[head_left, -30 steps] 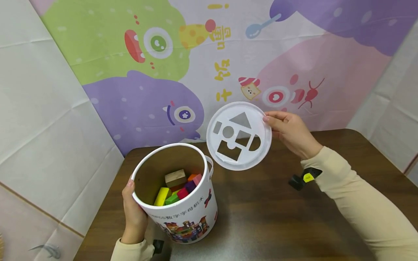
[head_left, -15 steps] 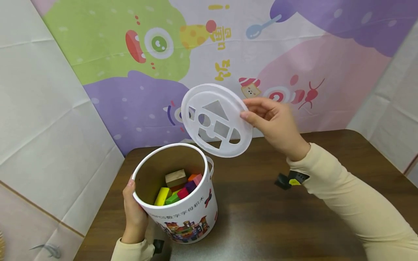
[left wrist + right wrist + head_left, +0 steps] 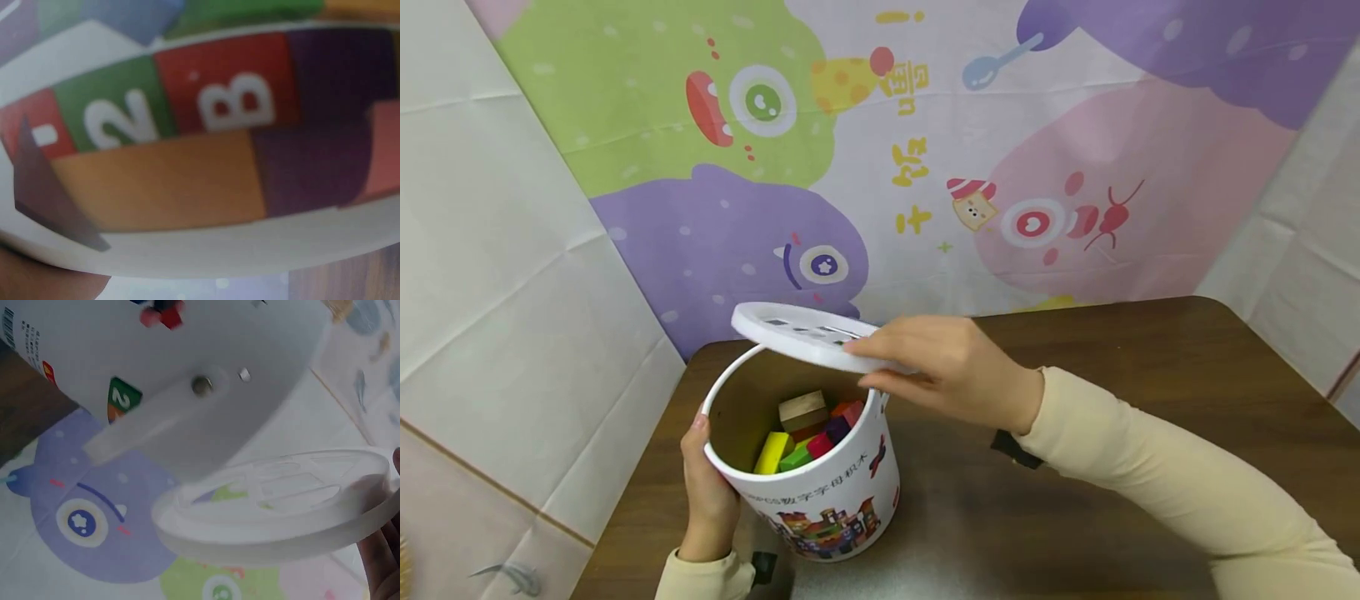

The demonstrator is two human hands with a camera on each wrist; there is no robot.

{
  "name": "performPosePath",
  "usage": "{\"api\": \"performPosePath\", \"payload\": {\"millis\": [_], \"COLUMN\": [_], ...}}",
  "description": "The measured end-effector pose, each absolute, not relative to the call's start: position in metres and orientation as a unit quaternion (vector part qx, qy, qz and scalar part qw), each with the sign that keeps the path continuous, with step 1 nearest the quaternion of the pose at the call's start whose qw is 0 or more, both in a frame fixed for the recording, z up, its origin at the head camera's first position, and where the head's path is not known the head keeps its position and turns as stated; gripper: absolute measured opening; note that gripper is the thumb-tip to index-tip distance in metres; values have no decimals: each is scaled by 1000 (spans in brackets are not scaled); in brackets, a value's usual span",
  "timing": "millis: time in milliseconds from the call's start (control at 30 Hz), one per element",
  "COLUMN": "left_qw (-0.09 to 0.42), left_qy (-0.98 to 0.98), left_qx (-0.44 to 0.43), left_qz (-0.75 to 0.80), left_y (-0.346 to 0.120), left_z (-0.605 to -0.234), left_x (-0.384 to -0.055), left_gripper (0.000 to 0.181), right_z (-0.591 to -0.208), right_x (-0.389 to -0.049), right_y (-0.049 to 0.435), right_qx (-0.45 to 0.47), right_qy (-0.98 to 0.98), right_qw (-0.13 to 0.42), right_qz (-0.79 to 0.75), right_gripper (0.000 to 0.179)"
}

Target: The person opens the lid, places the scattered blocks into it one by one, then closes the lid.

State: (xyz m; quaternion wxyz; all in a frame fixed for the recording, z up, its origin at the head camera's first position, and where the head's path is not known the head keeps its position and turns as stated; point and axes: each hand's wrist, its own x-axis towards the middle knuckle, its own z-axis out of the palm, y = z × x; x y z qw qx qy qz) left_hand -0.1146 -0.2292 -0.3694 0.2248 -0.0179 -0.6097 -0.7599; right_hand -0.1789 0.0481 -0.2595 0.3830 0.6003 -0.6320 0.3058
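Note:
A white bucket [image 3: 842,508] with printed building blocks on its side stands on the table, holding several coloured wooden blocks [image 3: 803,410]. My left hand [image 3: 707,496] grips its left side, thumb at the rim. In the left wrist view the bucket's printed wall [image 3: 187,181] fills most of the picture. My right hand [image 3: 951,367] pinches the right edge of a white lid [image 3: 790,333] with shaped cut-outs. Tilted, the lid hangs over the back of the bucket's mouth. The right wrist view shows the lid [image 3: 275,537] close to the bucket [image 3: 206,337] and its strap handle [image 3: 144,425].
The brown wooden table [image 3: 1075,500] stretches to the right of the bucket. Behind it hangs a cartoon-printed cloth [image 3: 910,275], and a white panel [image 3: 535,275] rises on the left.
My right hand has brought the lid left and down from beside the bucket to above its opening, turning it from nearly upright to nearly flat. The left hand and bucket have stayed put.

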Motion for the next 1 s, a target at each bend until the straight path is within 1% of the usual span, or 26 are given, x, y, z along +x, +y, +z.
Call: {"api": "performPosePath", "payload": {"millis": [133,367,567,700,867,1000], "left_qw": [224,233,277,299,283,269], "left_qy": [-613,-609,-608,-600,-584,-575], "left_qx": [-11,-26,-45,-47,-13,-3], "left_qz": [-758,-758,-743,-741,-761,-772], "left_y": [-229,-229,-229,-228,-226,-227], "left_z": [-369,-370,-369,-369,-370,-369], "left_x": [-115,-116,-121,-122,-118,-116], "left_gripper": [49,48,41,44,49,51], "right_z": [-267,-281,-289,-293,-294,-295], "right_x": [-175,-172,-169,-169,-166,-165], "right_y": [32,10,1,-3,-8,-9], "right_qx": [631,666,669,669,672,673], "right_qy": [-615,-582,-568,-566,-557,-558], "right_qw": [418,450,472,473,481,479], "right_qz": [221,125,81,86,83,85], "right_gripper": [27,24,22,23,24,24]}}
